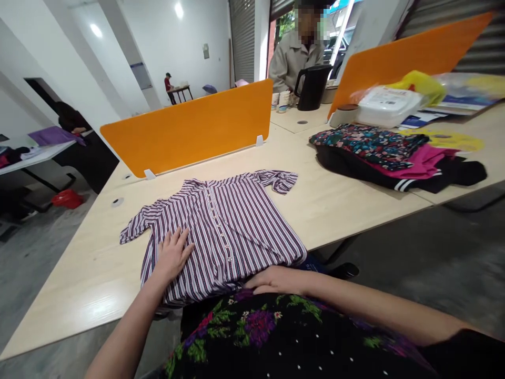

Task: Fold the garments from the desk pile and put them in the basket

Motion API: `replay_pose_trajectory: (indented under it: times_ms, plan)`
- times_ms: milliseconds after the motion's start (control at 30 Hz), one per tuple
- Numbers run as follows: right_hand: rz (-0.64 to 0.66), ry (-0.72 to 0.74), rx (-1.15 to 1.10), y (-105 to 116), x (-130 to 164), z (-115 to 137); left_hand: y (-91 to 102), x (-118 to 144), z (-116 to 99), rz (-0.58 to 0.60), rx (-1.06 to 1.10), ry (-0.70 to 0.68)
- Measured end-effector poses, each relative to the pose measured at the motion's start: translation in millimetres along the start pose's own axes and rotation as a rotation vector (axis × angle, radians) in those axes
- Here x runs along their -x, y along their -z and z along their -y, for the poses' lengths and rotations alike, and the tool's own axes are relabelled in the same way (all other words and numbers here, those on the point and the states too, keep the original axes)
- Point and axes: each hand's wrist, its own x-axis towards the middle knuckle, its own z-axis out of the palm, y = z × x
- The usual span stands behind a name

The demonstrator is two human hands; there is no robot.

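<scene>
A striped short-sleeved shirt [244, 221] lies front up on the table, its collar end away from me and its hem at the near edge. Small buttons run down its middle. My left hand [174, 253] rests flat on the shirt's left side, fingers spread. At the hem, my right hand [272, 280] is closed on the fabric near the table edge, with its fingertips partly hidden. The sleeves are spread out to both sides, and the lower part of the shirt is slightly rumpled.
An orange divider [193, 126] stands behind the shirt on the wooden table [98, 273]. To the right lie folded clothes [379, 152], a white plastic box [389, 105] and a yellow bag [424, 87]. Beyond are a black jug [313, 87], paper cups [283, 100] and a person [290, 60].
</scene>
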Motion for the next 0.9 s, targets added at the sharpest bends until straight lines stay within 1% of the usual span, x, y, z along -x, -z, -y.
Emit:
replay_pose_trajectory:
  times_ms: [67, 100, 133, 167, 200, 233, 300, 333, 367, 400, 433, 500, 567, 633, 700, 767, 833, 900]
  plan:
    - [0.127, -0.146, 0.085, 14, 18, 0, -5.5, 4, 12, -0.012, -0.031, 0.009]
    - [0.200, -0.200, 0.125, 24, 26, 3, -7.8, 5, 17, -0.020, -0.042, 0.006]
    - [0.246, -0.224, 0.145, 37, 34, 7, -9.2, 6, 23, -0.035, -0.045, -0.002]
    - [0.237, -0.216, 0.143, 51, 38, 12, -9.3, 4, 28, -0.060, -0.041, -0.012]
    - [0.160, -0.177, 0.125, 65, 39, 14, -8.1, 0, 32, -0.098, -0.032, -0.017]
    - [0.022, -0.140, 0.117, 80, 35, 15, -5.8, -8, 36, -0.144, -0.023, -0.024]
    - [-0.344, -0.128, 0.194, 108, 13, 5, 0.3, -30, 41, -0.237, -0.014, -0.035]
    - [-0.510, -0.148, 0.283, 119, -4, -6, 2.9, -43, 42, -0.264, -0.016, -0.031]
    - [-0.610, -0.194, 0.386, 129, -22, -19, 4.5, -57, 44, -0.265, -0.017, -0.014]
    - [-0.649, -0.262, 0.473, 137, -41, -35, 4.8, -70, 47, -0.237, -0.017, 0.022]
    - [-0.654, -0.334, 0.542, 144, -59, -52, 3.6, -81, 51, -0.189, -0.014, 0.074]
    - [-0.595, -0.425, 0.648, 156, -85, -84, -1.7, -99, 62, -0.075, -0.006, 0.191]
    - [-0.544, -0.478, 0.699, 169, -97, -110, -8.0, -111, 76, -0.007, -0.006, 0.261]
    - [-0.530, -0.518, 0.708, 185, -101, -127, -11.9, -122, 90, 0.005, -0.018, 0.274]
    - [-0.531, -0.544, 0.707, 200, -102, -136, -12.9, -132, 98, 0.006, -0.025, 0.271]
    - [-0.534, -0.554, 0.712, 212, -105, -140, -12.4, -142, 102, 0.010, -0.031, 0.259]
    - [-0.540, -0.560, 0.715, 217, -110, -141, -11.0, -149, 102, 0.014, -0.039, 0.247]
    - [-0.547, -0.562, 0.718, 218, -113, -141, -7.6, -151, 99, 0.023, -0.037, 0.246]
